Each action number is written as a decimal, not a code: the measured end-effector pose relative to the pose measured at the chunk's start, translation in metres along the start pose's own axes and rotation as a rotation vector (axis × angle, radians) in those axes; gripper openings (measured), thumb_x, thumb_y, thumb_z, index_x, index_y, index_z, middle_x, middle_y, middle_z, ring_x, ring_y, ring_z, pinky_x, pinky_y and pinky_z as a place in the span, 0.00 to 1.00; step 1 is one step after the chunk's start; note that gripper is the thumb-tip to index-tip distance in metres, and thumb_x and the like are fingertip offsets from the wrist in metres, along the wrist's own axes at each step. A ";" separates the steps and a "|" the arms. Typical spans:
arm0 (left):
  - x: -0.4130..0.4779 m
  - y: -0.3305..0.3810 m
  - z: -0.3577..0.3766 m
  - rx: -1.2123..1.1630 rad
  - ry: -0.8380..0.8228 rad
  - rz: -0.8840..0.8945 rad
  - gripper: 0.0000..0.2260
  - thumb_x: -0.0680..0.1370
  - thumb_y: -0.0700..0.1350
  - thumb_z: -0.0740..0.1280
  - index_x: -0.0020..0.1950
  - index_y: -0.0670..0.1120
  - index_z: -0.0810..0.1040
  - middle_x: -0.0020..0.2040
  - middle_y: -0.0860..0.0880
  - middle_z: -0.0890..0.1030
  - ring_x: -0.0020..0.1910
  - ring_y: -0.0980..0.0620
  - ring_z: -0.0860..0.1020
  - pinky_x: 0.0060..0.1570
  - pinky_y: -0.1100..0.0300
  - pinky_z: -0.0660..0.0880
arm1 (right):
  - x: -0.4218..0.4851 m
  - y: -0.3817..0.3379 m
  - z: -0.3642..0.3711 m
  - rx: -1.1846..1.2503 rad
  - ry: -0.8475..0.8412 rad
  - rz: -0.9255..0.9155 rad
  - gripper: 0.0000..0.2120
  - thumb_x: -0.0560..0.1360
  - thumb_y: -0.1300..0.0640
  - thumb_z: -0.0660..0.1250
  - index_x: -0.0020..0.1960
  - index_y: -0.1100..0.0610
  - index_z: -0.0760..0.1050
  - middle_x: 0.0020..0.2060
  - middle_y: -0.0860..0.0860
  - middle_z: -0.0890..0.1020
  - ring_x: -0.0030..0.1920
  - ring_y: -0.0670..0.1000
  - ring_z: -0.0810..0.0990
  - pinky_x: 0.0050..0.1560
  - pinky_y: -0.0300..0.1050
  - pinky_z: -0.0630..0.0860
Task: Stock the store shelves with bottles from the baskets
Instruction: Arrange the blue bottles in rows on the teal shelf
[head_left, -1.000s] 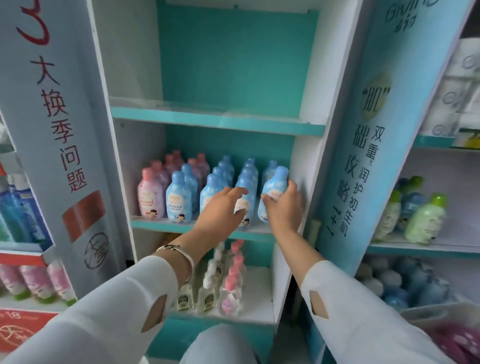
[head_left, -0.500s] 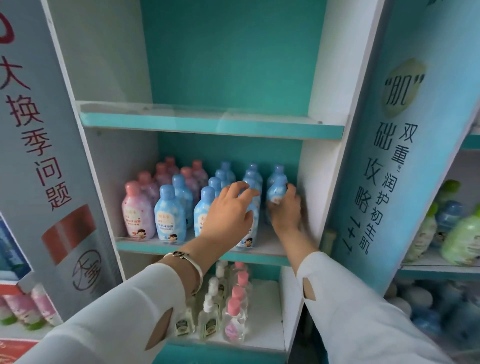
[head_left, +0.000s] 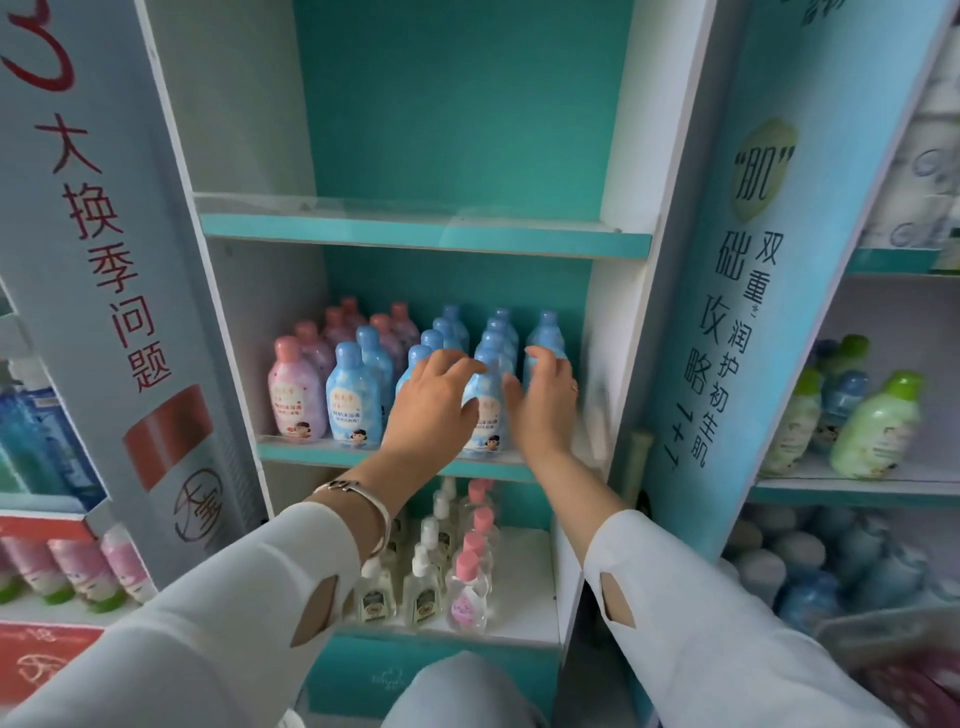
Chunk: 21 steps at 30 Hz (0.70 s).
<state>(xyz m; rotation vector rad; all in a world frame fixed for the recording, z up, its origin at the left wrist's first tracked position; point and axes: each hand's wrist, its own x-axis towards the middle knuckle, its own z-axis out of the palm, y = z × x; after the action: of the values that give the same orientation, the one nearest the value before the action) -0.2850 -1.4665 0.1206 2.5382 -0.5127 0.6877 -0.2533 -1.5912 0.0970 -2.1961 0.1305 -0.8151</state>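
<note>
On the middle shelf (head_left: 311, 455), the right hand (head_left: 543, 410) is no longer gripping its blue bottle (head_left: 544, 336), fingers apart like the left hand (head_left: 436, 402).

Both arms reach forward and upward side by side, in white sleeves (head_left: 218, 623) that leave the wrists bare. The left hand (head_left: 434, 402) is palm down, its fingers (head_left: 460, 366) spread and lightly bent, with the thumb angled toward the right hand (head_left: 543, 402). The right hand stands on edge just right of those fingers. Its palm faces left, its own fingers curve loosely forward, and its thumb is held apart below them. A bracelet (head_left: 358, 493) circles the left wrist. A ring (head_left: 574, 387) sits on a right finger.
</note>
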 end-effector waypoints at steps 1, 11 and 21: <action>-0.005 -0.001 -0.006 0.003 0.001 -0.016 0.19 0.76 0.38 0.62 0.67 0.47 0.71 0.65 0.48 0.70 0.64 0.45 0.68 0.62 0.57 0.64 | -0.007 -0.009 -0.003 0.010 -0.003 -0.045 0.17 0.77 0.55 0.64 0.64 0.59 0.70 0.60 0.59 0.73 0.59 0.61 0.72 0.53 0.50 0.69; -0.100 -0.078 -0.069 0.143 -0.048 -0.258 0.15 0.76 0.41 0.63 0.63 0.48 0.74 0.62 0.47 0.74 0.61 0.44 0.72 0.58 0.52 0.70 | -0.104 -0.080 0.031 -0.045 -0.531 -0.453 0.12 0.78 0.54 0.63 0.60 0.55 0.74 0.55 0.52 0.78 0.54 0.54 0.77 0.52 0.49 0.74; -0.195 -0.179 -0.096 0.280 -0.217 -0.462 0.13 0.77 0.43 0.62 0.62 0.48 0.75 0.61 0.48 0.76 0.59 0.46 0.74 0.58 0.51 0.72 | -0.186 -0.105 0.125 -0.116 -1.020 -0.426 0.13 0.78 0.53 0.63 0.62 0.53 0.73 0.55 0.51 0.76 0.54 0.52 0.76 0.54 0.46 0.75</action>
<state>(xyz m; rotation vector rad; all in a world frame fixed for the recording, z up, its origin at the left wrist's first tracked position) -0.3968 -1.2246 0.0292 2.8613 0.1206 0.3318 -0.3429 -1.3764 0.0137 -2.5156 -0.8229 0.1919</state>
